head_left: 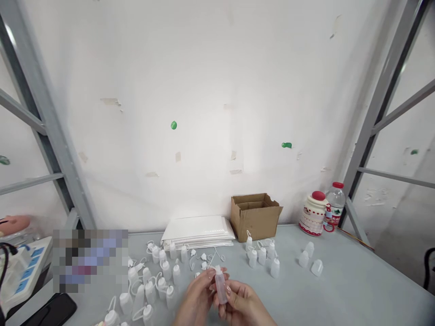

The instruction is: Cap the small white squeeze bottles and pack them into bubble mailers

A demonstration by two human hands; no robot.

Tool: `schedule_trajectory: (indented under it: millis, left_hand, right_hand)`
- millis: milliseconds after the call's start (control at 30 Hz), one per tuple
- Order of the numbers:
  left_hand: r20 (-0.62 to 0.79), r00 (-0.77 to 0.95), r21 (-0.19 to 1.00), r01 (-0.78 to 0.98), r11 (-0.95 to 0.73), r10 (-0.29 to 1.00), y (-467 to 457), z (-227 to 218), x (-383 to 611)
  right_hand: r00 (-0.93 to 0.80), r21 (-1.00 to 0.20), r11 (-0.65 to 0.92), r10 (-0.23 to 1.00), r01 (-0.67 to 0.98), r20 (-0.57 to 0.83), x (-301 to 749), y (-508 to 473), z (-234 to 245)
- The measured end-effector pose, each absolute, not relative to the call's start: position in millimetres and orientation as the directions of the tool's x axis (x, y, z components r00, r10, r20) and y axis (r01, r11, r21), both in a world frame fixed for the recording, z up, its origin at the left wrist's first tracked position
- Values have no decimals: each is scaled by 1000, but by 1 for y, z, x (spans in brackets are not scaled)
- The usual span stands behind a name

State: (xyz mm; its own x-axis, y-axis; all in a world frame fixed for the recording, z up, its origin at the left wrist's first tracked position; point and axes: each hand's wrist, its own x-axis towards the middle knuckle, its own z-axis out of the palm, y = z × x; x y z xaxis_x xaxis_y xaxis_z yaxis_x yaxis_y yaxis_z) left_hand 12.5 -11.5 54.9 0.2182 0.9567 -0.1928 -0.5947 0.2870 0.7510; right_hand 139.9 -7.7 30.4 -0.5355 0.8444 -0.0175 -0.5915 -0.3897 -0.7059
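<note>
The left hand [200, 292] pinches the small bottle [221, 290] near its top, while the right hand [242, 302] grips its body, probably to keep it steady, above the grey table [343, 290].

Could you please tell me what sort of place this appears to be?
Probably a workshop bench: many small white bottles stand on a grey tabletop, with an open cardboard box behind them.

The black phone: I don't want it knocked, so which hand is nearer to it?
Left. The left hand is to the right of the black phone, beyond several white bottles; the right hand, around the held bottle, is farther right.
</note>
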Motion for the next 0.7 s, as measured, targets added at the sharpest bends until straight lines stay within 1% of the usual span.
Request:
schedule_trajectory:
  millis: [200, 467, 567, 700]
  left_hand:
    - [-227, 273, 730, -588, 349, 935, -6, 44, 11]
    - [-214, 295, 750, -561, 350, 931, -3, 39, 10]
    - [-220, 312, 737, -567, 367, 924, 0, 35, 11]
    - [-251, 330, 711, -575, 405, 910, 2, 31, 10]
  right_hand:
    - [-507, -735, -347, 862, -582, -6, 142, -12, 35]
    - [-482, -757, -320, 876, -569, -8, 143, -11, 32]
    - [-481, -765, -309, 877, -565, 1, 143, -11, 33]
    - [-502, -736, -351, 865, -578, -18, 143, -12, 34]
